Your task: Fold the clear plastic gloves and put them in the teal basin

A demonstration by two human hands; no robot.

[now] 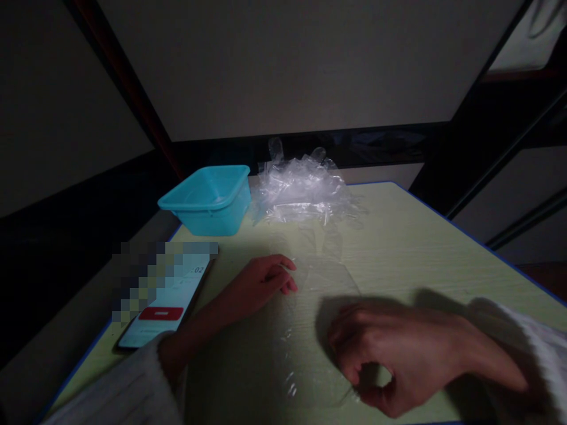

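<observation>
The clear plastic glove (310,339) lies flat on the table (443,254), one near corner seemingly pinched between the right hand's (394,348) thumb and finger; the left hand (268,280), loosely curled and gripping nothing, is at its left edge, contact unclear. A hard tug there could tear the thin film, or skew it if unpinned.

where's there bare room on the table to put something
The widest bare patch of table lies beyond the right hand, between the clear plastic glove pile and the right edge. A smaller one sits between the turquoise basin, smartphone and left hand. Mid-table is crowded: flat plastic glove, both hands.
</observation>
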